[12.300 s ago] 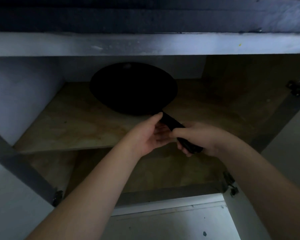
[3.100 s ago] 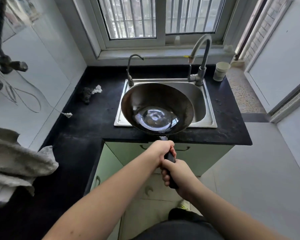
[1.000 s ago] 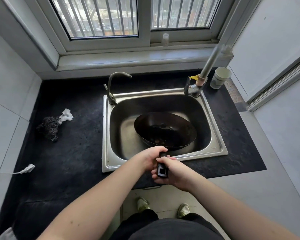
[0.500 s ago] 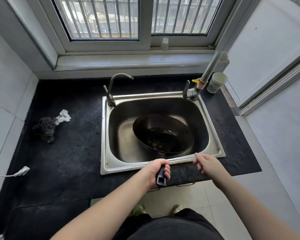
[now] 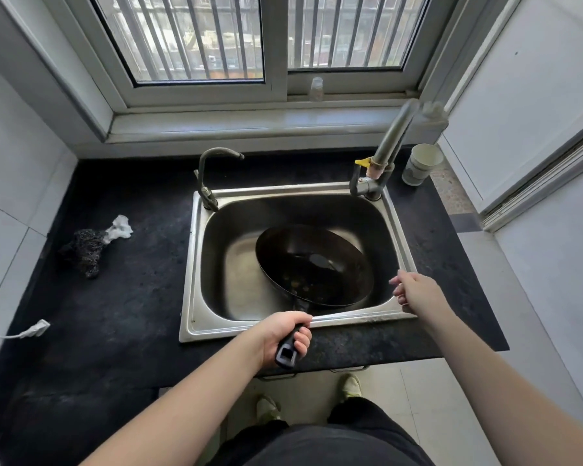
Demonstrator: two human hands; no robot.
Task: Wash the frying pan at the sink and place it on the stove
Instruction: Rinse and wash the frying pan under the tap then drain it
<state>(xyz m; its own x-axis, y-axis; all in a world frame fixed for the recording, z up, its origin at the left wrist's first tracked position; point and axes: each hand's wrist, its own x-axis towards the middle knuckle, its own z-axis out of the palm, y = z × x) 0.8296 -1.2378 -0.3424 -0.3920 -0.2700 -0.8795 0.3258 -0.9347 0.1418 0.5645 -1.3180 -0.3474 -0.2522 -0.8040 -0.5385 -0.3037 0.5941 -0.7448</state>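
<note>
The black frying pan [image 5: 313, 267] lies tilted inside the steel sink [image 5: 196, 264], with food bits on its bottom and its handle sticking out over the front rim. My left hand [image 5: 283, 338] grips that black handle near its end. My right hand [image 5: 414, 292] hovers empty over the sink's front right corner, fingers loosely apart. A tall grey tap [image 5: 384, 153] with a yellow lever stands at the sink's back right corner. A smaller curved tap [image 5: 209, 176] stands at the back left. No water runs. The stove is out of view.
A dark scrubber with a white rag [image 5: 91, 243] lies on the black counter [image 5: 122, 297] left of the sink. A paper cup [image 5: 419, 164] stands at the back right. A white plug and cable [image 5: 31, 331] lie at the left edge. The barred window is behind.
The pan went from the cupboard shelf to the sink and was lowered into the basin. In the last second my right hand let go of the handle and moved right and forward.
</note>
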